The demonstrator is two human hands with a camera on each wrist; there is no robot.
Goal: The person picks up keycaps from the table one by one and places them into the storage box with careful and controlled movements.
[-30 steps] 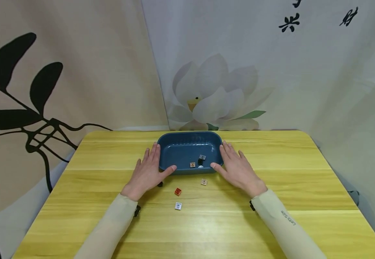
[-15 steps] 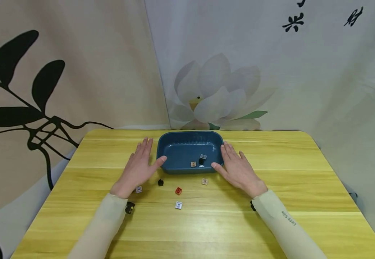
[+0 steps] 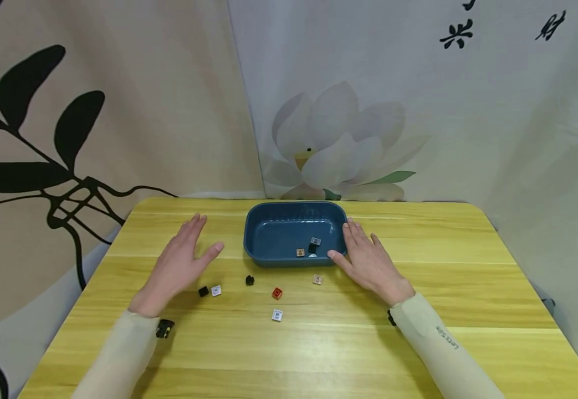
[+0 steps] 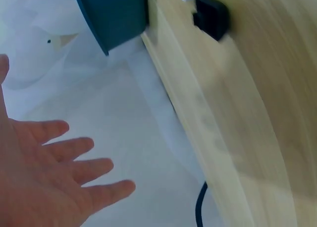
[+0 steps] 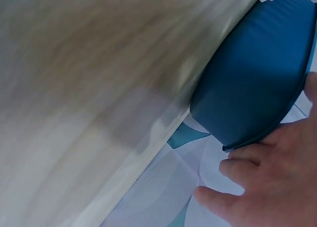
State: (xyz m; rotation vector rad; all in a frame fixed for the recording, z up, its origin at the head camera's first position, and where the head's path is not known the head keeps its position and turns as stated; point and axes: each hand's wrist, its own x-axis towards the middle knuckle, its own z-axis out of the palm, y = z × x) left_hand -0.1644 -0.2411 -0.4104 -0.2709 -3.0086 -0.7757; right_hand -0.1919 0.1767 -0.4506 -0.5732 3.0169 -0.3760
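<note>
A dark blue rectangular dish [image 3: 271, 235] stands near the table's far edge, with several small square keycap-like pieces in its right front part, among them a tan piece [image 3: 300, 252]. My right hand [image 3: 371, 263] rests with straight fingers along the dish's right end, its thumb at the near corner; the right wrist view shows fingertips right at the rim. Well left of the dish, my left hand [image 3: 176, 266] is spread with nothing in it, thumb apart. Close to its right lie a black piece [image 3: 203, 291] and a white piece [image 3: 216, 290].
In front of the dish lie another black piece [image 3: 250, 280], a red piece [image 3: 277, 293], a white marked piece [image 3: 277, 315] and a pale piece [image 3: 317, 279]. The wooden table [image 3: 348, 354] ends at a printed curtain [image 3: 194, 111] behind.
My left hand has let go of the dish's left end and moved left, uncovering black and white pieces on the table. My right hand has stayed at the dish.
</note>
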